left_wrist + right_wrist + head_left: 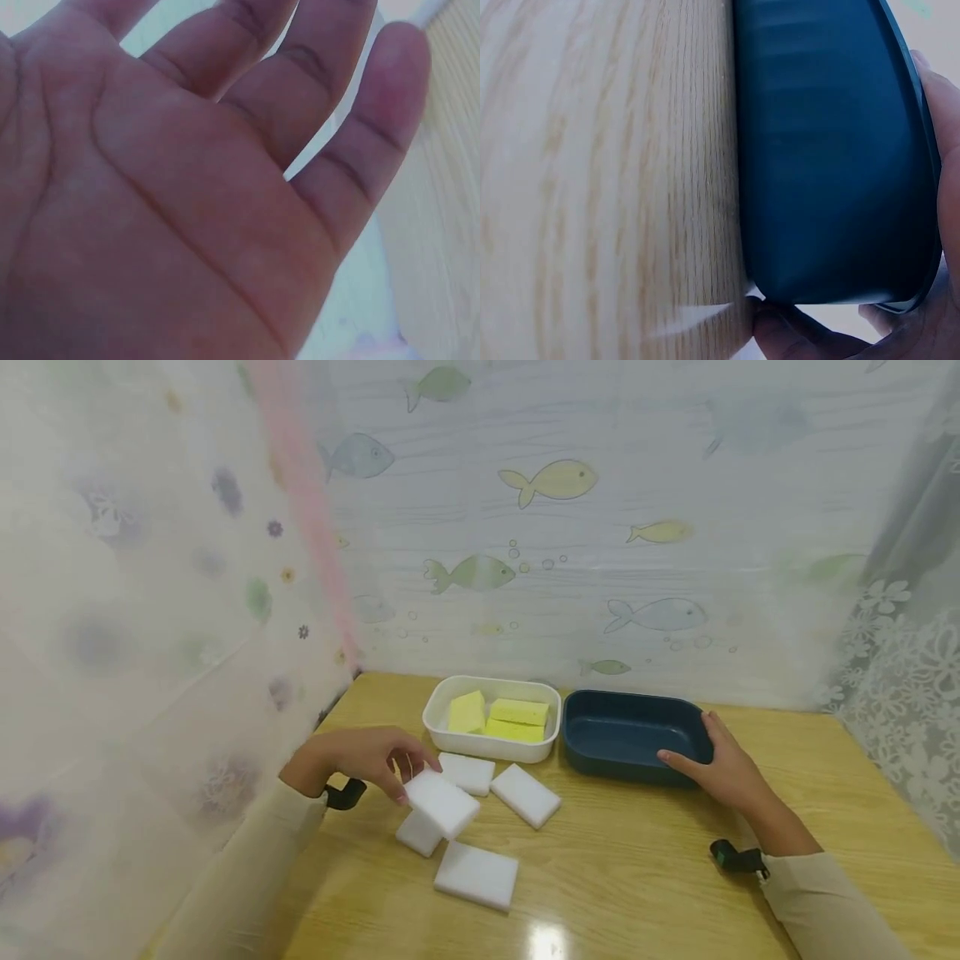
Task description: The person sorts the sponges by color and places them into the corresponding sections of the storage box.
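Note:
In the head view my left hand (378,756) pinches a white sponge block (442,803) by its edge, tilted over the other white blocks. Its palm (165,202) fills the left wrist view, where the block is hidden. My right hand (723,772) holds the right end of a dark blue tray (630,770), thumb over the near rim and fingers at the far corner. The right wrist view shows the tray's side (832,165) standing on the table, with fingers around its end. Nothing is visible inside the tray.
A white tray (491,750) with several yellow sponge blocks (467,712) stands left of the blue one. White blocks (476,874) lie on the wooden table (600,877) in front of it. Patterned curtains (555,568) hang behind and at the sides.

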The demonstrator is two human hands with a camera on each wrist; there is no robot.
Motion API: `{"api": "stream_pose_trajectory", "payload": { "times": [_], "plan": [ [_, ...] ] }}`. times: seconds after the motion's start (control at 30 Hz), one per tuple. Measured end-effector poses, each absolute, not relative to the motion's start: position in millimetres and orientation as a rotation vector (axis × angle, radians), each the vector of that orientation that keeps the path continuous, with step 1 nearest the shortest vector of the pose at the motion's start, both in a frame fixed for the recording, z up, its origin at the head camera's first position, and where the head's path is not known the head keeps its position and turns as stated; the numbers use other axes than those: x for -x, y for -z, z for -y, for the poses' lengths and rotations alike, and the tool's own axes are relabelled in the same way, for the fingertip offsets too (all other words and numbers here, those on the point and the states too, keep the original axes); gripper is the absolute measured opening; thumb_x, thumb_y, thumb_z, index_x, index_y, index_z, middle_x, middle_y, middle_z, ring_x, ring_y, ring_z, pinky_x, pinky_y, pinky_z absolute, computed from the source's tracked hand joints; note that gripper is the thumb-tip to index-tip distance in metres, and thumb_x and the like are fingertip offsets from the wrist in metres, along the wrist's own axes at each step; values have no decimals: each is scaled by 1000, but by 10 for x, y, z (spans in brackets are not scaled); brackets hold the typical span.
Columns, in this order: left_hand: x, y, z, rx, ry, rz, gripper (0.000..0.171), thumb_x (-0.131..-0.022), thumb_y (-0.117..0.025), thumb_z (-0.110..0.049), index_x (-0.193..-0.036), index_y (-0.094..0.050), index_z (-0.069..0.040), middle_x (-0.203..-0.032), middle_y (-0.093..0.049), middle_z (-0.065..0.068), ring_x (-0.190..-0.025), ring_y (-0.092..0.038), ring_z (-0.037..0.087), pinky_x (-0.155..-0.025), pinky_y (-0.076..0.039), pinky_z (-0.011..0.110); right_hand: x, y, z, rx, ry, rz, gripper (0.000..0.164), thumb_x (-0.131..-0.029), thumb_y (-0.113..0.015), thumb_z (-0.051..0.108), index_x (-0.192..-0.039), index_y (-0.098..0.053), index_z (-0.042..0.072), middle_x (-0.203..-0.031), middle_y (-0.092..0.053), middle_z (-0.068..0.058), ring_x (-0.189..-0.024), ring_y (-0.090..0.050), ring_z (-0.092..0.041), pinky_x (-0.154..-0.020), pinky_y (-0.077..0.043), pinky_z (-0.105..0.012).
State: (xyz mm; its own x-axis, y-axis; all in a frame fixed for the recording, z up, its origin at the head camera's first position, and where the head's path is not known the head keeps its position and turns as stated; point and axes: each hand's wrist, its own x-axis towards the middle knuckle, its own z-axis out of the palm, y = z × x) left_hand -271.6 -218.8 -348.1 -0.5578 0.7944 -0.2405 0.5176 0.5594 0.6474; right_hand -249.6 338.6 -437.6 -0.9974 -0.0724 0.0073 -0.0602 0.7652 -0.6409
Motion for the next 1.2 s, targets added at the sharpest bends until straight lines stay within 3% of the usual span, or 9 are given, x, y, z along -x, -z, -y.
{"api": "stream_pose_trajectory", "payload": {
  "times": [0.4,0.7,1.0,1.2],
  "plan": [
    [2945,3508,1697,-1020,-684,-2448,53,-85,-87,-28,-132,-67,-19,-111,-68,-3,-100,-67,13,-85,-58,32,2519,4389,-3390,117,1038,-2938,119,-95,-60,68,-164,15,9,-169,21,-23,-150,-1,-63,-106,-19,-84],
    [3077,3507,1277,-1111,-726,-2628,55,-84,-88,-31,-132,-69,-15,-104,-69,-5,-89,-67,8,-79,-56,28,2512,4378,-3397,120,1045,-2941,117,-96,-60,68,-164,17,11,-170,21,-22,-150,-1,-63,-106,-19,-84],
    [3211,3533,889,-1070,-812,-2803,63,-80,-91,-39,-131,-72,-10,-97,-73,-4,-83,-67,12,-73,-54,25,2502,4393,-3398,111,1049,-2945,118,-95,-60,68,-164,15,9,-170,20,-23,-150,-1,-63,-106,-19,-84],
    [3290,3557,658,-1064,-773,-2908,64,-80,-89,-46,-132,-72,-13,-95,-71,-8,-78,-65,9,-68,-52,25,2500,4398,-3384,111,1057,-2946,119,-95,-61,69,-165,14,9,-170,19,-24,-150,-2,-63,-106,-19,-84]
  ]
}}
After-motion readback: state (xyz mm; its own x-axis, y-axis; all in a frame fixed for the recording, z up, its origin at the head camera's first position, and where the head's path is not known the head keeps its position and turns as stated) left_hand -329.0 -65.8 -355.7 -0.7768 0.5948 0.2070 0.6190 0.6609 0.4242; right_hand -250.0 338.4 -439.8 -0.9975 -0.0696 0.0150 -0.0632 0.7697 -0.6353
